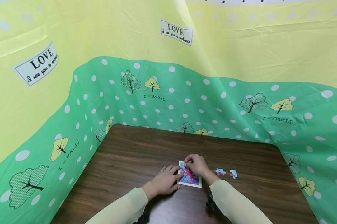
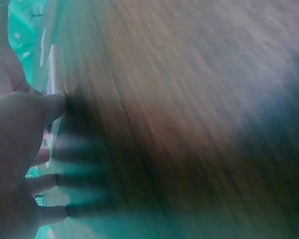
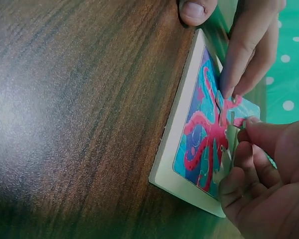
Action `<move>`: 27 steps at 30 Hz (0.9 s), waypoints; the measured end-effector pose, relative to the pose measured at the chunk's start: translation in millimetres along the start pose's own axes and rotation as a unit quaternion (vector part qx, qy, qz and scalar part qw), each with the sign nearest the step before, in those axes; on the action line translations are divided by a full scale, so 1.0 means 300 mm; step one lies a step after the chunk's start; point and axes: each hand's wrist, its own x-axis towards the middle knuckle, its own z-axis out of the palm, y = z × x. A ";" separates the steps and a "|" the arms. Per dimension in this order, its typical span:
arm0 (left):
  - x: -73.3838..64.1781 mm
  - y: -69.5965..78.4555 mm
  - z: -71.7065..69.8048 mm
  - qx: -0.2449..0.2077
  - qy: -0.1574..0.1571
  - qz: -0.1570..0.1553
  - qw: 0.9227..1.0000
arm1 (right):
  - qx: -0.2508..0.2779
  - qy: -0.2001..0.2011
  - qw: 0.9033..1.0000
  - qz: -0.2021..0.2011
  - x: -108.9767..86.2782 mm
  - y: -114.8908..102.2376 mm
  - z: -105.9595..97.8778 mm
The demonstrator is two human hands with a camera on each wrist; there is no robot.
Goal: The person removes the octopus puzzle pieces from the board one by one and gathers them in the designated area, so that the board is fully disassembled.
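Note:
A jigsaw tray (image 1: 189, 184) with a pale frame and a pink octopus picture lies on the brown table. My left hand (image 1: 165, 180) rests at its left side, fingers spread, fingertips on the frame and the picture. In the right wrist view, fingers of that hand touch the picture's far part. Over the tray's upper right, my right hand (image 1: 197, 165) pinches a jigsaw piece (image 3: 249, 108) between thumb and fingers; the piece is raised at an angle above the picture. My curled fingers hide part of the octopus.
Two loose jigsaw pieces, one (image 1: 220, 171) nearer the right wrist and another (image 1: 233, 174) farther right, lie on the table (image 1: 146, 143). A green and yellow printed curtain (image 1: 185, 102) hangs around the table's back and sides.

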 end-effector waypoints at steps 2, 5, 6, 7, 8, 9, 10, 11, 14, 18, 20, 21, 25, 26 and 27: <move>0.004 0.000 -0.002 0.000 0.001 -0.002 1.000 | 0.005 0.010 1.000 0.000 -0.002 -0.002 -0.010; 0.007 0.001 -0.003 0.003 0.002 -0.005 1.000 | 0.015 0.027 1.000 0.003 -0.004 -0.005 -0.034; 0.007 0.001 -0.003 0.004 0.002 -0.006 1.000 | 0.017 0.031 0.999 0.002 -0.004 -0.005 -0.044; 0.008 0.001 -0.002 0.004 0.003 -0.006 1.000 | 0.018 0.033 0.999 0.002 -0.003 -0.001 -0.053; 0.008 0.001 -0.002 0.006 0.005 -0.006 1.000 | 0.022 0.032 0.999 0.003 -0.004 0.002 -0.064; 0.008 0.001 -0.002 0.005 0.005 -0.006 1.000 | 0.024 0.032 0.999 0.005 -0.005 0.007 -0.075; 0.008 0.001 0.000 0.005 0.006 -0.006 1.000 | 0.025 0.031 0.999 0.004 -0.005 0.015 -0.086; 0.009 0.001 0.001 0.004 0.006 -0.006 1.000 | 0.026 0.028 0.999 0.005 -0.008 0.021 -0.098; 0.011 0.002 0.009 0.003 0.007 -0.008 1.000 | 0.029 0.025 0.999 0.014 -0.015 0.047 -0.134; 0.016 0.006 0.016 0.000 0.007 -0.012 1.000 | 0.033 0.018 0.999 0.026 -0.024 0.085 -0.177; 0.016 0.008 0.018 0.000 0.007 -0.014 1.000 | 0.039 0.013 0.999 0.033 -0.030 0.100 -0.197; 0.017 0.009 0.018 -0.001 0.006 -0.015 1.000 | 0.039 0.011 0.999 0.034 -0.033 0.108 -0.206; 0.014 0.011 0.018 -0.004 -0.001 -0.016 1.000 | 0.032 0.004 0.999 0.043 -0.049 0.136 -0.241; 0.014 0.011 0.018 -0.004 -0.001 -0.016 1.000 | 0.030 0.003 0.999 0.045 -0.054 0.142 -0.249; 0.014 0.012 0.017 -0.005 -0.002 -0.016 1.000 | 0.027 0.002 0.999 0.047 -0.057 0.150 -0.256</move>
